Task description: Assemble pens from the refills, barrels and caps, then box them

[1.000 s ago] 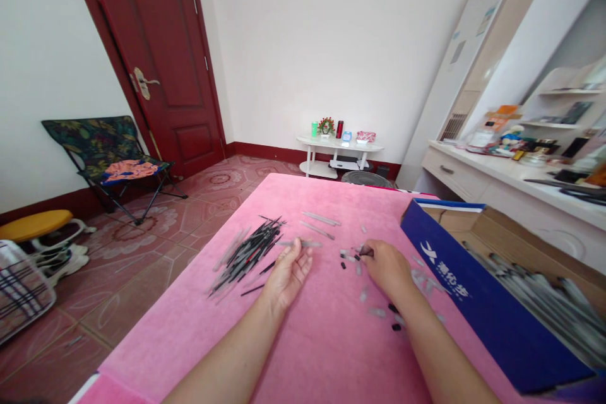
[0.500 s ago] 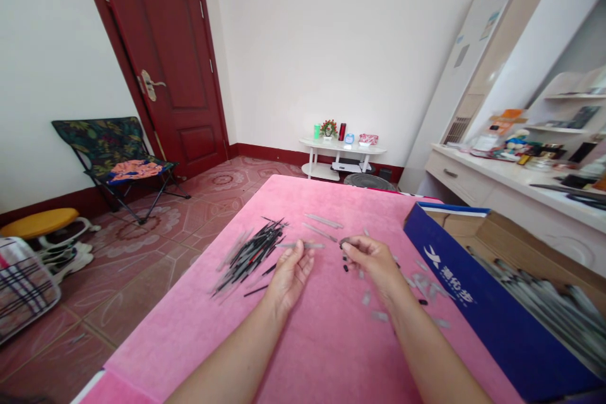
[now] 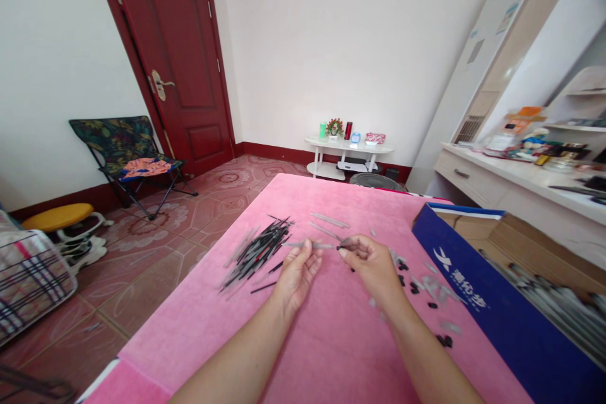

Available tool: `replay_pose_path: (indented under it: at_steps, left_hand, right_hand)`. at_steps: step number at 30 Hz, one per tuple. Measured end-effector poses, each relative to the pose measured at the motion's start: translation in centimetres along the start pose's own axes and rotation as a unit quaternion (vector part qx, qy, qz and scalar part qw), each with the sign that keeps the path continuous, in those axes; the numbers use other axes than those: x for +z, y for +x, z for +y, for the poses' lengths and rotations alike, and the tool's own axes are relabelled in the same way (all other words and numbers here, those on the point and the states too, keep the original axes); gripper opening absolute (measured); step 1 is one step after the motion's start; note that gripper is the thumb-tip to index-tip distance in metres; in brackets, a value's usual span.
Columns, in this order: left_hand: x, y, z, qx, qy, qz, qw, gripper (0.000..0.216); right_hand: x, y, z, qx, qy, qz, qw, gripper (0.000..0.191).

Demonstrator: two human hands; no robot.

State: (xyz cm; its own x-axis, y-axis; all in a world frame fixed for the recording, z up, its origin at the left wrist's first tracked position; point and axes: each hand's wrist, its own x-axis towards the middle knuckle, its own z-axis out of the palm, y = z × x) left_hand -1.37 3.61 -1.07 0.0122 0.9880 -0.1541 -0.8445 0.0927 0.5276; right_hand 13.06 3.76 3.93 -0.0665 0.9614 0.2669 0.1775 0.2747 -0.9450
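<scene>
My left hand (image 3: 299,270) is closed on a slim translucent grey pen barrel (image 3: 324,245), which lies crosswise in its fingers. Its right end points at my right hand (image 3: 372,263). Thumb and fingertips of that hand pinch a small black plug (image 3: 339,248), just short of the barrel's end. Beyond the hands lie loose clear barrels (image 3: 331,220). A heap of thin dark pen sticks (image 3: 260,251), some showing red, is left of my left hand. Small black plugs (image 3: 415,288) and clear caps (image 3: 439,291) are scattered to the right of my right hand.
A pink cloth (image 3: 246,341) covers the table. On its right side stands a blue box (image 3: 454,278) with many grey pens inside. A white dresser (image 3: 487,186) is beyond it. A folding chair (image 3: 127,158) and yellow stool (image 3: 59,217) are on the floor at left.
My right hand has brought the black plug closer to the barrel's end. My left hand keeps its hold. The whole view has shifted slightly, so things appear further right.
</scene>
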Motion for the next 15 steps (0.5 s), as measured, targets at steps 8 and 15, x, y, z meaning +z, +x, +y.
replay_pose_path:
  at_steps: [8, 15]
  left_hand:
    - [0.01, -0.05, -0.08, 0.001, 0.010, -0.003, 1.000, 0.013]
    - [-0.09, 0.01, -0.10, 0.006, 0.017, -0.003, 1.000, 0.014]
  right_hand:
    - [0.08, 0.00, -0.26, -0.011, -0.011, -0.002, 1.000, 0.012]
    - [-0.08, -0.03, -0.20, -0.032, -0.067, -0.002, 0.997, 0.011]
